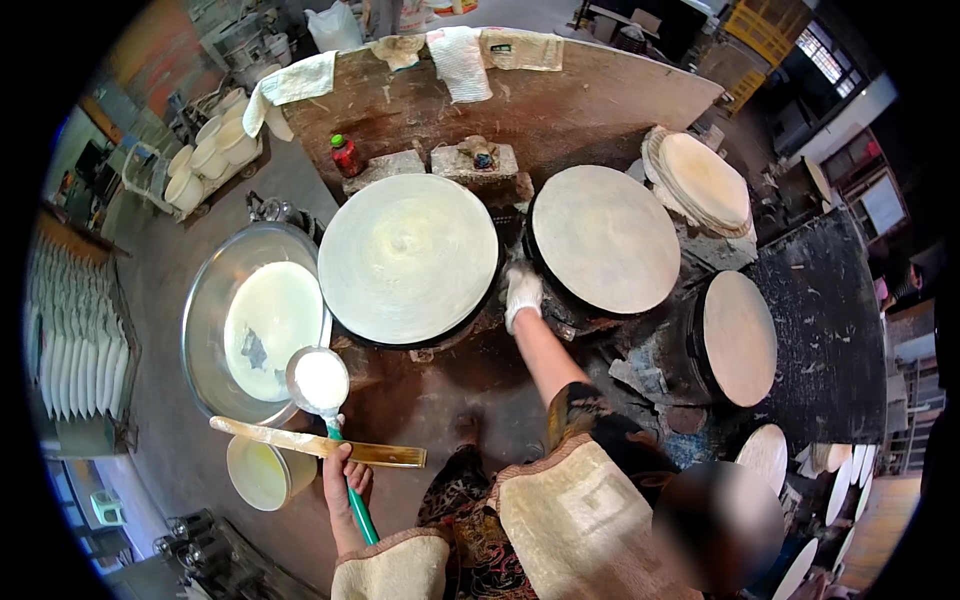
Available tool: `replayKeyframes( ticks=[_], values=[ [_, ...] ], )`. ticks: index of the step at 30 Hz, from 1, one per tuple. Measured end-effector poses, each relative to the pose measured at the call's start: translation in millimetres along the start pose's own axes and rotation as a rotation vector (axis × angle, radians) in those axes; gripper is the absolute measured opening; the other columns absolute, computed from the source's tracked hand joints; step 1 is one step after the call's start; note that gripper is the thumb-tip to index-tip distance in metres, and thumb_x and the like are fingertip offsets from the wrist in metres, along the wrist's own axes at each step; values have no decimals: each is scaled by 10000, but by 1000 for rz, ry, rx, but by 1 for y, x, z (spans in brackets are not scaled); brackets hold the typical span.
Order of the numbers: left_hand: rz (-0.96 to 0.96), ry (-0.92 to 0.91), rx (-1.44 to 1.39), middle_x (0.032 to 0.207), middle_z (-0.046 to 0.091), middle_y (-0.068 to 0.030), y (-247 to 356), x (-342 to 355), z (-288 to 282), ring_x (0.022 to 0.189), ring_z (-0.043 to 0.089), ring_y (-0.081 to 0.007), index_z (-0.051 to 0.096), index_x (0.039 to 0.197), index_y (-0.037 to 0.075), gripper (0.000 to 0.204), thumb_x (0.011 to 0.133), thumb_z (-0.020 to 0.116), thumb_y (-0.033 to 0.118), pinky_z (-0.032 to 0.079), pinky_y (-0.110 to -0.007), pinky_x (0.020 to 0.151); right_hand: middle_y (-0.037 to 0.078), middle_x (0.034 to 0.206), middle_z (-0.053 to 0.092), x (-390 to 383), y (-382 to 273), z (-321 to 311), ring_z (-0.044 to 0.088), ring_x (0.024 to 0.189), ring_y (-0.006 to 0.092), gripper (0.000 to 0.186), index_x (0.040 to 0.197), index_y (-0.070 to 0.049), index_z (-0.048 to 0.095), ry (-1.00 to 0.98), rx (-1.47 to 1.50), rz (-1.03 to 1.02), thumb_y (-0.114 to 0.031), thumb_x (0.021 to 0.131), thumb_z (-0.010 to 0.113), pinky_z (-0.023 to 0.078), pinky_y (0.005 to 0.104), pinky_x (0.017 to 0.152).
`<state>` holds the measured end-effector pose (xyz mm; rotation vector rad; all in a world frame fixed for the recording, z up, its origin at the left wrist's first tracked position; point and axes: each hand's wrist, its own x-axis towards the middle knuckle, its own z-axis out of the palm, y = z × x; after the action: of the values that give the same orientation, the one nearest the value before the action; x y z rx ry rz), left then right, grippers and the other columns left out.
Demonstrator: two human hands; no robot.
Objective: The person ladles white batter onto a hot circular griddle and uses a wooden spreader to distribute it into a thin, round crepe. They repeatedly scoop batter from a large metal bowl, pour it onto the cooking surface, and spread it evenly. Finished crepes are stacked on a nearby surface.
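The ladle, a round metal scoop on a green handle and full of white batter, hangs just over the right rim of the big steel basin, beside the left round griddle; the left hand is closed about the green handle and also pins a long flat wooden scraper that lies crosswise under the scoop; the thumb and fingers wrap both, so the fist is shut, not spread. The left griddle is covered edge to edge by a thin pale sheet of batter, glossy toward its middle; the right hand, in a white glove, reaches forward into the gap between that griddle and the middle griddle, its fingers bent down at the dark rim; whether it grips anything there I cannot tell. A third round plate sits further right, and a stack of finished thin rounds lies behind it; the basin holds a pool of white batter; a small cream bucket stands below the scraper; white cloths hang over the far edge of the wooden counter, near a small red bottle.
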<state>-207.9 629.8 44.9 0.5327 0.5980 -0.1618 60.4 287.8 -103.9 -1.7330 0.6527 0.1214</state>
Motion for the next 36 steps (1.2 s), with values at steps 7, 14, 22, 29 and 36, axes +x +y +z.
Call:
replayKeyframes(
  ticks=[7, 14, 22, 29, 36],
  values=[
    [-60, 111, 81, 500, 368, 59, -29, -16, 26, 334, 351, -49, 441, 796, 101, 126, 877, 537, 89, 308, -188, 293, 100, 1027, 604, 64, -70, -46, 584, 942, 316, 248, 978, -112, 639, 10, -1275, -497, -248, 877, 457, 488, 442, 776],
    [-72, 74, 86, 498, 368, 46, -62, -39, 34, 345, 357, -52, 405, 770, 92, 184, 852, 567, 67, 307, -192, 305, 191, 1244, 472, 93, -17, -48, 485, 1103, 351, 319, 1124, -48, 588, 42, -1365, -676, -154, 858, 446, 432, 427, 915],
    [-164, -104, 193, 502, 369, 51, -53, -17, 52, 342, 349, -56, 421, 849, 90, 134, 865, 553, 76, 288, -194, 323, 118, 1229, 504, -65, 30, -131, 443, 1163, 310, 319, 1131, -77, 593, -126, -1702, -799, -196, 851, 498, 393, 394, 952],
    [-348, -302, 523, 464, 353, 43, -35, 40, 104, 333, 340, -72, 405, 729, 111, 210, 862, 566, 127, 280, -218, 325, 142, 1169, 597, -149, 118, -264, 546, 1090, 304, 314, 1013, -94, 684, 339, -1263, 296, -278, 853, 487, 444, 395, 905],
    [-550, -352, 703, 425, 350, 62, -98, 71, 126, 300, 322, -62, 409, 636, 158, 287, 865, 579, 186, 258, -210, 271, 190, 929, 648, -335, 232, -267, 612, 878, 389, 368, 857, -46, 682, -188, -962, 348, -368, 779, 523, 481, 466, 781]
  ],
)
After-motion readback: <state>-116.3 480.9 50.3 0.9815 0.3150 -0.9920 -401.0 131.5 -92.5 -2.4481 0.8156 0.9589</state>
